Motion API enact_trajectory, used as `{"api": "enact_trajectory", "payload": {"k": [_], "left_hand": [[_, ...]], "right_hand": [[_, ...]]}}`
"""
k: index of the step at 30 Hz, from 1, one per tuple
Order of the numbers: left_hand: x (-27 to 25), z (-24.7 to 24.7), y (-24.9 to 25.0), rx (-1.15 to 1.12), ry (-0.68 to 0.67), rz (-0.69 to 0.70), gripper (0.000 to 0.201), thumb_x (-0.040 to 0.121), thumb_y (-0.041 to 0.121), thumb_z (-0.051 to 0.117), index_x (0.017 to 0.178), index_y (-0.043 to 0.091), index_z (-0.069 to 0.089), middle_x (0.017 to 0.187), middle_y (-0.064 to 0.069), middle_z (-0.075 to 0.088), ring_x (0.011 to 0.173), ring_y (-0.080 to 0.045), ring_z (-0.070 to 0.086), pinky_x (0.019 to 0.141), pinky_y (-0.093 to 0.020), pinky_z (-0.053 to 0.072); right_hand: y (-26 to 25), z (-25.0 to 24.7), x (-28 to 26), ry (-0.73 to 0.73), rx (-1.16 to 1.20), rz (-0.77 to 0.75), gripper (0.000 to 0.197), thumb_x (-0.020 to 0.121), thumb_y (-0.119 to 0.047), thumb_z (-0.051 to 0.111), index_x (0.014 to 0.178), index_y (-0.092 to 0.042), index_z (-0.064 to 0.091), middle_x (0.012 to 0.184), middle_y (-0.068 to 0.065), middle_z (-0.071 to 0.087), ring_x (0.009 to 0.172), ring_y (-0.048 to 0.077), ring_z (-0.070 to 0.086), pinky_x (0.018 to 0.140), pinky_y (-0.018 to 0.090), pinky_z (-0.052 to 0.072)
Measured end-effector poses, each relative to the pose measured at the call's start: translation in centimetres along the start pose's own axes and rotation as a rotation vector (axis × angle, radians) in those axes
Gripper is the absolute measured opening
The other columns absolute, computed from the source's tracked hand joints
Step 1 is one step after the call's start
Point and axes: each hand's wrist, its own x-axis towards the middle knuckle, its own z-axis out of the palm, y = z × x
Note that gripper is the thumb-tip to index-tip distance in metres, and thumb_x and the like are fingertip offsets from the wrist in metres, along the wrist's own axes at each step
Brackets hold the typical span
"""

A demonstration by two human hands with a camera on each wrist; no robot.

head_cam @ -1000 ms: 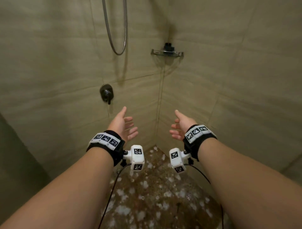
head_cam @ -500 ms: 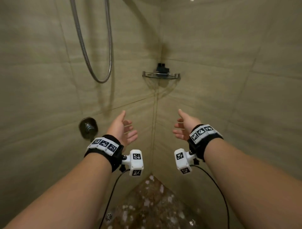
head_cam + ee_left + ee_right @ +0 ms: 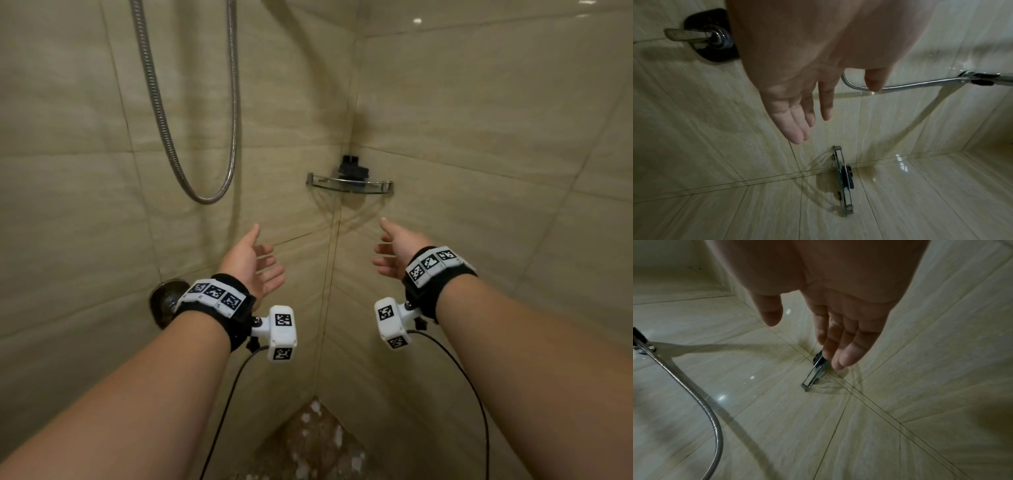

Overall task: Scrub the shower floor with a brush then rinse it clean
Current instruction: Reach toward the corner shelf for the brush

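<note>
Both the left hand (image 3: 251, 263) and the right hand (image 3: 394, 251) hang spread and empty below the corner shelf (image 3: 349, 186), so reaching for its small dark object could leave feet slipping on the foam-flecked shower floor (image 3: 318, 442) near below.
</note>
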Motion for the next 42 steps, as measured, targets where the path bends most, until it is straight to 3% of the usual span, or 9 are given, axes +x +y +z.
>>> {"api": "enact_trajectory", "payload": {"k": [6, 11, 14, 20, 23, 26, 34, 38, 42], "left_hand": [[5.8, 2.1, 0.4, 0.011, 0.070, 0.018, 0.053, 0.097, 0.058, 0.056, 0.115, 0.008, 0.063, 0.117, -0.013, 0.058, 0.112, -0.035, 0.061, 0.097, -0.049, 0.052], [12.2, 4.1, 0.7, 0.003, 0.154, 0.015, 0.053, 0.096, 0.059, 0.055, 0.112, 0.009, 0.063, 0.114, -0.012, 0.059, 0.115, -0.035, 0.062, 0.092, -0.048, 0.054], [16.8, 6.5, 1.1, -0.012, 0.210, 0.016, 0.055, 0.098, 0.057, 0.052, 0.117, 0.007, 0.063, 0.123, -0.014, 0.060, 0.114, -0.034, 0.061, 0.100, -0.050, 0.051], [21.7, 8.9, 1.6, -0.022, 0.284, 0.030, 0.056, 0.098, 0.057, 0.053, 0.117, 0.006, 0.062, 0.123, -0.014, 0.061, 0.111, -0.034, 0.063, 0.090, -0.048, 0.056], [23.0, 9.2, 2.0, -0.017, 0.313, 0.050, 0.056, 0.096, 0.059, 0.054, 0.116, 0.007, 0.062, 0.123, -0.014, 0.061, 0.110, -0.034, 0.064, 0.092, -0.049, 0.056], [23.9, 9.4, 2.4, -0.021, 0.333, 0.061, 0.056, 0.097, 0.059, 0.053, 0.116, 0.007, 0.061, 0.122, -0.015, 0.061, 0.111, -0.034, 0.063, 0.090, -0.048, 0.056], [25.5, 9.7, 2.8, -0.008, 0.347, 0.068, 0.055, 0.098, 0.058, 0.051, 0.116, 0.007, 0.060, 0.121, -0.013, 0.061, 0.111, -0.033, 0.063, 0.095, -0.049, 0.054], [26.1, 9.8, 2.8, -0.007, 0.358, 0.066, 0.056, 0.098, 0.059, 0.051, 0.118, 0.007, 0.060, 0.121, -0.013, 0.061, 0.110, -0.033, 0.063, 0.093, -0.048, 0.055], [26.5, 9.9, 2.9, 0.009, 0.366, 0.063, 0.058, 0.097, 0.060, 0.052, 0.119, 0.008, 0.061, 0.117, -0.011, 0.062, 0.104, -0.031, 0.064, 0.087, -0.046, 0.057]], "right_hand": [[-3.5, 0.3, 8.6, 0.011, -0.031, -0.063, 0.032, 0.097, -0.046, 0.062, 0.090, -0.015, 0.059, 0.084, 0.003, 0.061, 0.062, 0.015, 0.055, 0.056, 0.028, 0.046], [-7.4, 0.4, 17.7, 0.105, -0.162, -0.182, 0.039, 0.078, -0.052, 0.069, 0.077, -0.014, 0.063, 0.084, 0.007, 0.069, 0.070, 0.026, 0.058, 0.071, 0.039, 0.052], [-10.1, 0.2, 22.8, 0.124, -0.387, -0.294, 0.030, 0.091, -0.039, 0.062, 0.075, -0.014, 0.059, 0.081, 0.007, 0.060, 0.076, 0.028, 0.053, 0.072, 0.033, 0.044], [-13.9, 2.3, 29.7, 0.099, -0.587, -0.440, 0.030, 0.092, -0.034, 0.060, 0.103, -0.006, 0.064, 0.094, 0.011, 0.061, 0.092, 0.032, 0.060, 0.084, 0.038, 0.052], [-14.6, 3.9, 32.1, 0.014, -0.667, -0.420, 0.035, 0.088, -0.040, 0.063, 0.086, -0.005, 0.061, 0.078, 0.008, 0.062, 0.082, 0.032, 0.065, 0.061, 0.032, 0.042], [-14.6, 5.2, 33.8, -0.026, -0.754, -0.410, 0.036, 0.086, -0.044, 0.066, 0.088, -0.007, 0.065, 0.074, 0.007, 0.062, 0.069, 0.025, 0.060, 0.057, 0.031, 0.039], [-14.0, 7.3, 36.3, 0.083, -0.940, -0.383, 0.068, 0.078, -0.057, 0.070, 0.118, -0.002, 0.061, 0.102, 0.015, 0.069, 0.095, 0.035, 0.068, 0.084, 0.039, 0.055], [-14.5, 8.3, 36.4, 0.014, -1.228, -0.327, 0.073, 0.079, -0.045, 0.081, 0.122, 0.008, 0.057, 0.114, 0.023, 0.068, 0.106, 0.040, 0.067, 0.094, 0.051, 0.056], [-14.6, 8.0, 37.0, -0.061, -1.343, -0.336, 0.083, 0.076, -0.037, 0.089, 0.139, -0.001, 0.050, 0.130, 0.019, 0.063, 0.115, 0.034, 0.064, 0.096, 0.049, 0.056]]}}
